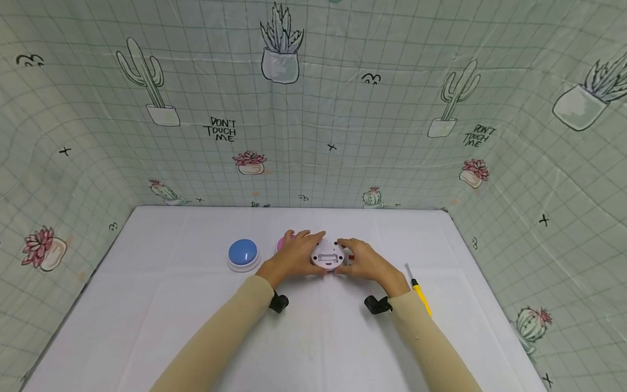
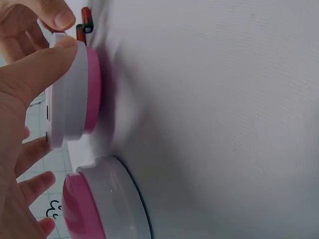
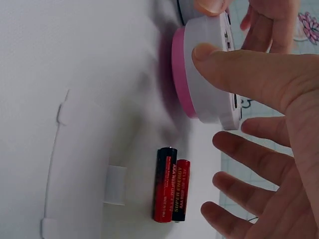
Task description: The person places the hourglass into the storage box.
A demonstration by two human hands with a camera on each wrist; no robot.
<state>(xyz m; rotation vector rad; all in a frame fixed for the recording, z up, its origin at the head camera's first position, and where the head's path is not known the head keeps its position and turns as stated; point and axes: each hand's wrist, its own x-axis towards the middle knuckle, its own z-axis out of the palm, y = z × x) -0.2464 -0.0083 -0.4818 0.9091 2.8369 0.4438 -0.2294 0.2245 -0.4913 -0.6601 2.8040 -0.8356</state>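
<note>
Here, two hands hold one thing between them. The left hand (image 1: pixel 293 256) pinches one side of an upside-down pink push button (image 1: pixel 327 247), and the right hand (image 1: pixel 366 263) pinches the other side. Each thumb presses on its white rim. The hands are near each other, with the button in the middle. Its bottom faces up and shows one open battery slot (image 1: pixel 328 258). I cannot tell if its pink top touches the table (image 1: pixel 161 294).

There are three push buttons in all: two pink and one blue. The second pink button (image 2: pixel 112 204) sits right side up beside the left hand, and the hand hides part of it. The blue button (image 1: pixel 243 252) is farther out to the left of the left hand, also right side up.

There are two red and black AAA batteries, the first battery (image 3: pixel 166 184) and the second battery (image 3: pixel 182 191). They lie side by side, near the fingers of the right hand. One flat white piece (image 3: pixel 77 174) with little tabs lies close to the right hand too.

One yellow screwdriver (image 1: pixel 419 294) lies to the right of the right hand, near the sleeve (image 1: pixel 431 337), with its tip pointing away. Two small black cameras, left camera (image 1: pixel 279 302) and right camera (image 1: pixel 376 305), sit at the wrists.
</note>
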